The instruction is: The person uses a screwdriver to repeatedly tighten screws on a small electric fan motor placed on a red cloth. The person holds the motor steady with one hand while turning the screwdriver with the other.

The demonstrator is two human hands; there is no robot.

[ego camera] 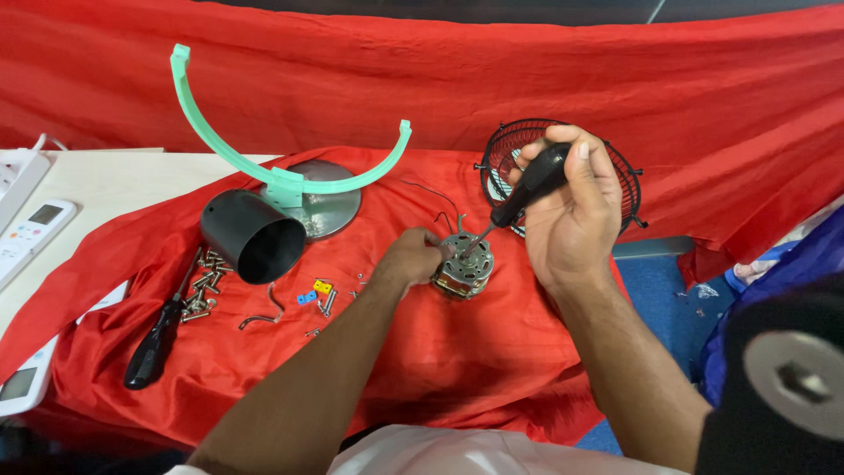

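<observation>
From the head camera, the motor (463, 266) sat on the red cloth (457, 361) near the middle of the table. The left hand (406, 260) was closed on the motor's left side, fingers curled against its casing. The right hand (573, 211) was wrapped tight around the black handle of a screwdriver (519, 195), whose shaft slanted down and left so that its tip met the top of the motor. Behind the right hand a black wire grille (615, 171) stood on the cloth, partly hidden by the fingers.

To the left lay a black cylinder (251, 236) on its side, its open mouth facing the camera. Just behind it a green curved bracket (264, 163) rose from a round metal base (327, 207). A heap of screws (204, 286) lay beside the cylinder, and a second screwdriver (158, 343) rested near the cloth's left edge. Small yellow and blue connectors (315, 292) lay between the screws and the motor. Two white remotes (26, 233) lay on the bare table at far left.
</observation>
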